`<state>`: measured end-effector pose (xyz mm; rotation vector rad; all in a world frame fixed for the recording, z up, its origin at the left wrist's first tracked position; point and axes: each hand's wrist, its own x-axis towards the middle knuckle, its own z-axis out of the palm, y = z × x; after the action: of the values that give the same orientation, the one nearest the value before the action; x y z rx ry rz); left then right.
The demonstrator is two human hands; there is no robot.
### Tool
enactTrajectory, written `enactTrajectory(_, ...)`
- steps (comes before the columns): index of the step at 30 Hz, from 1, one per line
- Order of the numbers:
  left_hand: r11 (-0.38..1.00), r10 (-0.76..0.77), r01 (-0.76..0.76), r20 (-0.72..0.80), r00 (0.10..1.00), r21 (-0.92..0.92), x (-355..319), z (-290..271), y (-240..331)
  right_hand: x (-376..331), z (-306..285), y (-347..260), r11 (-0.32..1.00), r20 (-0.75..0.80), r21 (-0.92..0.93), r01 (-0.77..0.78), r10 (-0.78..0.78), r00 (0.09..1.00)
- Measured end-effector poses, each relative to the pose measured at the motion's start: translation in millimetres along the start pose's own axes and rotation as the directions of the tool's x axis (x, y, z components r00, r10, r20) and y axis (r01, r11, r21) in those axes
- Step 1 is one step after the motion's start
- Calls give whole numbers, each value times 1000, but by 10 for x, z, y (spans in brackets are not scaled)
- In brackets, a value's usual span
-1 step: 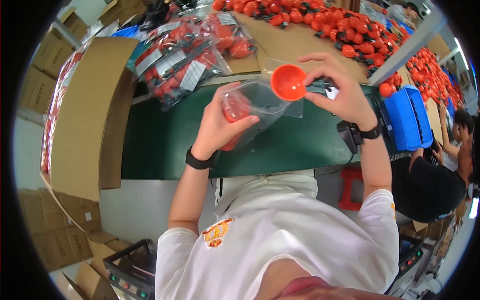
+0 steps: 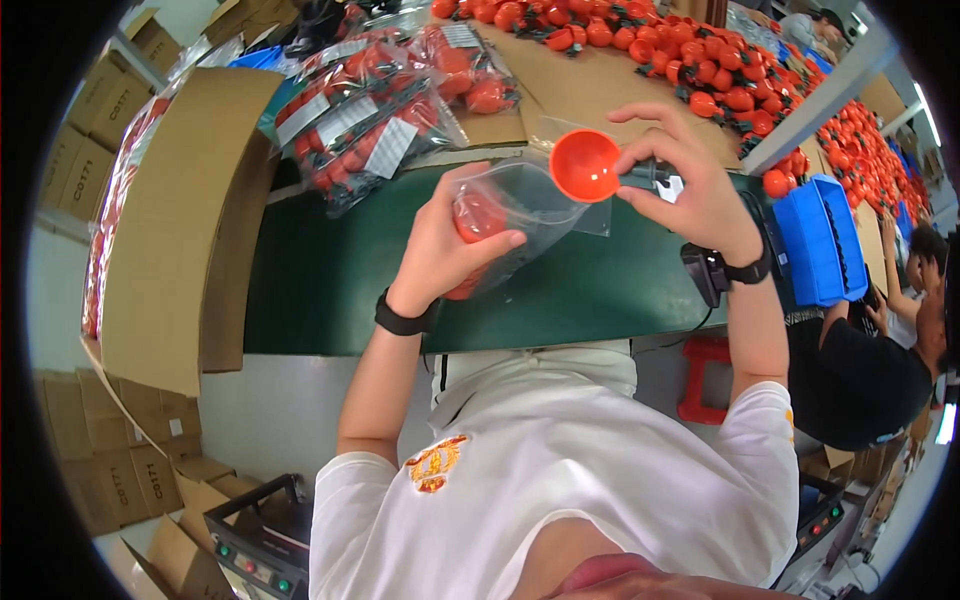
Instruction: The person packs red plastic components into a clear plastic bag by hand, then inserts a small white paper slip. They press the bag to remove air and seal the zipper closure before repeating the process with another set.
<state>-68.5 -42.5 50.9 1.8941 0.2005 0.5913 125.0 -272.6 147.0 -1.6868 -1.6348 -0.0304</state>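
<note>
My left hand grips a clear plastic bag with its thumb across the front. Orange-red round pieces show inside the bag, partly behind my fingers. Between thumb and fingers, my right hand pinches an orange-red cup-shaped piece by its short dark handle. The hollow of the cup faces up toward me, at the right edge of the bag's mouth. Whether the cup touches the bag, I cannot tell.
Filled clear bags with white labels lie at the back left, beside a tall cardboard box. Loose orange-red pieces are heaped along the back and right. A blue bin stands right of the green tabletop; a co-worker sits beyond.
</note>
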Motion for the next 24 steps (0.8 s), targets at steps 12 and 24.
enactTrajectory(12,984,63,-79,100,993,159,105,140,126,475,-29,-77,963,338,-136,234,-177,924)
enactTrajectory(24,979,85,-100,93,992,178,132,202,127,596,97,82,944,529,57,-326,249,811)
